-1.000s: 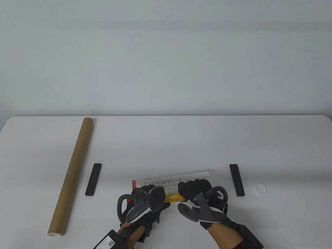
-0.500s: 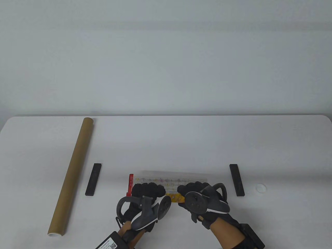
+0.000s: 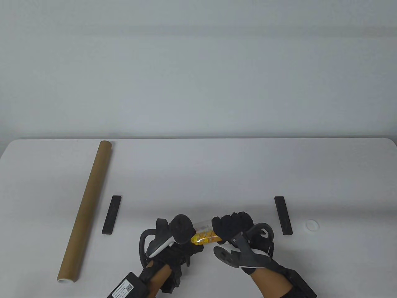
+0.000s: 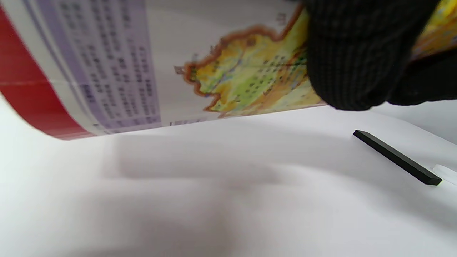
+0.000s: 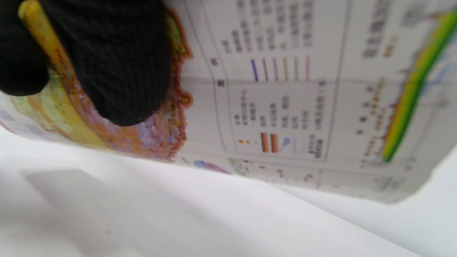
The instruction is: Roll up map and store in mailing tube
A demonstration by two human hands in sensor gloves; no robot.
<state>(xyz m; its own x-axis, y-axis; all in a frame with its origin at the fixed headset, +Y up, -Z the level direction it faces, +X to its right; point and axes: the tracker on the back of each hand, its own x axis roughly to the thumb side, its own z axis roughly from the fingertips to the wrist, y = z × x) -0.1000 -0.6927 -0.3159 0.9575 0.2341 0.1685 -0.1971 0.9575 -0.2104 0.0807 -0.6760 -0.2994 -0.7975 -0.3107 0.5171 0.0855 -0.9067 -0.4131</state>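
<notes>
The map [image 3: 204, 236] is rolled into a narrow roll near the table's front middle; only a yellow printed stretch shows between my hands. My left hand [image 3: 178, 248] grips its left part, mostly hidden under the tracker. My right hand [image 3: 232, 225] grips its right part, fingers curled over it. In the left wrist view the curved map [image 4: 142, 64] hangs just above the table with a gloved finger [image 4: 357, 53] on it. In the right wrist view a gloved finger [image 5: 117, 60] presses the map [image 5: 303, 100]. The brown mailing tube [image 3: 86, 208] lies on the table at the left, apart from both hands.
Two black bars lie on the table, one left [image 3: 111, 214] and one right [image 3: 283, 215] of the map. A small white cap [image 3: 311, 224] lies beyond the right bar. The right bar [image 4: 396, 157] and the cap [image 4: 446, 173] also show in the left wrist view.
The flat strip of map beyond my fingers and its red left edge are no longer in sight; the roll is tighter. Both hands have turned over it and drawn slightly closer.
</notes>
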